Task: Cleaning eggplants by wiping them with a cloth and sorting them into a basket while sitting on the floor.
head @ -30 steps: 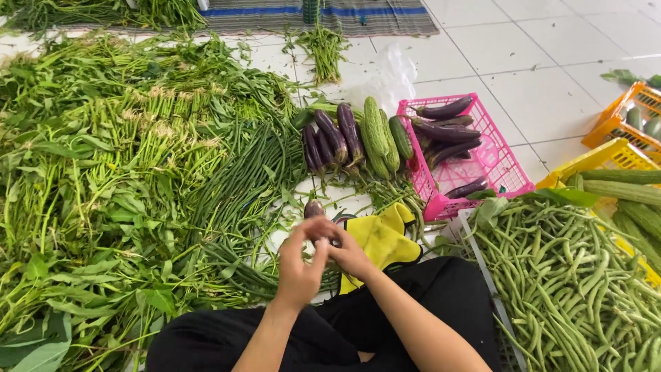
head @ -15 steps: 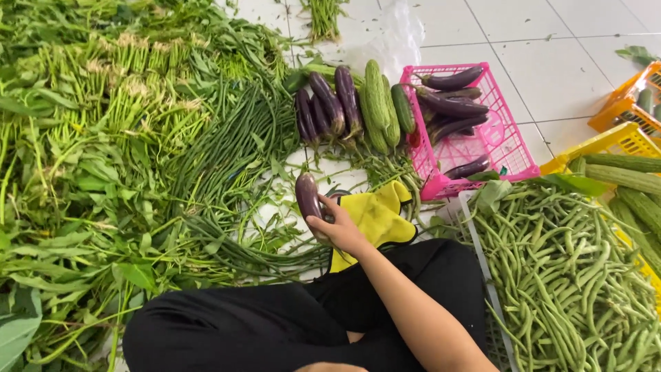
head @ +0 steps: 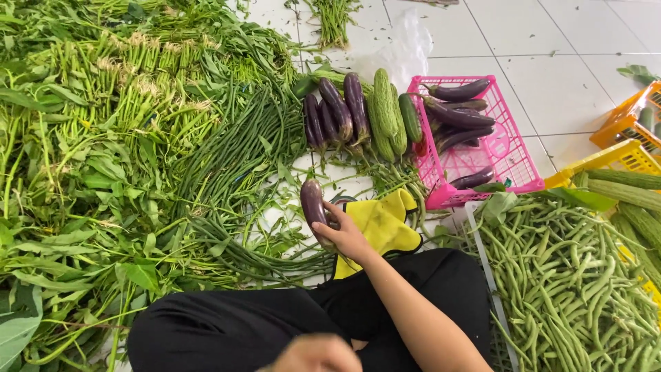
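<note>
the right hand (head: 348, 234) was curled around a single purple eggplant (head: 313, 204), fingers wrapped over its lower end, so the fruit stood nearly upright with its long axis running up and away from the palm toward the row of other eggplants (head: 335, 114) lying on the tiled floor (head: 523, 48). it sat just left of a yellow cloth (head: 382, 224) and right beside a bundle of long beans (head: 237, 148); the pink basket (head: 506, 158) holding more eggplants lay well off to the right. the left hand (head: 313, 355) showed only as a blur at the bottom edge, close to the black-clad lap, much farther from the eggplant; whether it was wide or closed could not be told. the held eggplant's lower tip was hidden under the fingers, and its stem end was hard to make out.
</note>
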